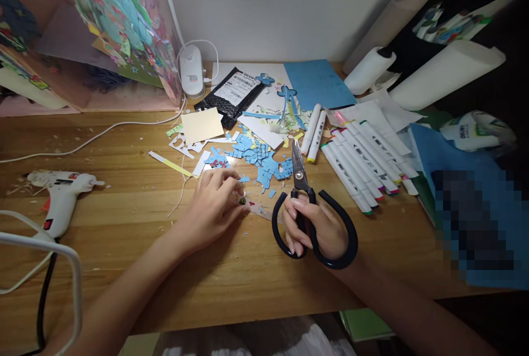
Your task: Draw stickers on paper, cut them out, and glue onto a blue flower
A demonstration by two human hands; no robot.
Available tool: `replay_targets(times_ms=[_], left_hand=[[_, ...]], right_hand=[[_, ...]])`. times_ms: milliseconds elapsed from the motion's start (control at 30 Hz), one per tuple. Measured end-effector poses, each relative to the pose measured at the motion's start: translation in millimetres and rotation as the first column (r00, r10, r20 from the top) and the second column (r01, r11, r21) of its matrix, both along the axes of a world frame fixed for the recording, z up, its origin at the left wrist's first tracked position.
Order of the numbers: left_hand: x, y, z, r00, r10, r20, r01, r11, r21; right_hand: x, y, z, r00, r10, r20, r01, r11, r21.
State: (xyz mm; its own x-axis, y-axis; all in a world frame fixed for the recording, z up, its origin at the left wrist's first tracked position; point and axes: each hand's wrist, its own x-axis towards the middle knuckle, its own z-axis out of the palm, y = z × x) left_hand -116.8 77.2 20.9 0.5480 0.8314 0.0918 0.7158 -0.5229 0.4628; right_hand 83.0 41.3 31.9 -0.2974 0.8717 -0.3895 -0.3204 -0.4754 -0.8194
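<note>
My right hand [318, 224] is wrapped around the black looped handles of a pair of scissors [298, 166]. Their blades point away from me and look closed. To the left, my left hand [217, 196] rests low over the wooden table with curled fingers, thumb and fingertips close together. Whatever lies between those fingertips is hidden. From beside them a pale narrow strip with small coloured pictures [259, 211] runs toward the scissors' handle. Just beyond my left hand are blue paper scraps [264, 166] and a small blue piece with red marks [217, 158].
Several markers [359, 163] lie at right. A glue gun [64, 196] with its cable is at left. Farther back are a black package [233, 94], a cream card [202, 124], blue paper [316, 83] and a white power strip [192, 72]. A decorated pink box [124, 94] stands at back left.
</note>
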Motion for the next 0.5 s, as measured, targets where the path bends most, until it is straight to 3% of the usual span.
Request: replay_targets(times_ms=[167, 267, 400, 500], left_hand=[[0, -1, 5.9, 0.998, 0.044, 0.033, -0.043, 0.998, -0.046], [0, -1, 8.5, 0.976, 0.150, 0.158, -0.121, 0.977, -0.178], [-1, -1, 11.1, 0.864, 0.380, 0.332, -0.200, 0.862, -0.465], [-2, 0, 12.6, 0.746, 0.506, 0.433, -0.203, 0.792, -0.575]], right_hand=[[0, -4, -0.6, 0.989, 0.072, -0.126, -0.073, 0.997, -0.006], [-1, -9, -2.7, 0.959, 0.149, -0.243, -0.153, 0.988, 0.003], [-2, -19, -11.8, 0.913, 0.250, -0.322, -0.263, 0.965, 0.002], [-3, -24, -20.5, 0.877, 0.320, -0.358, -0.338, 0.941, 0.013]])
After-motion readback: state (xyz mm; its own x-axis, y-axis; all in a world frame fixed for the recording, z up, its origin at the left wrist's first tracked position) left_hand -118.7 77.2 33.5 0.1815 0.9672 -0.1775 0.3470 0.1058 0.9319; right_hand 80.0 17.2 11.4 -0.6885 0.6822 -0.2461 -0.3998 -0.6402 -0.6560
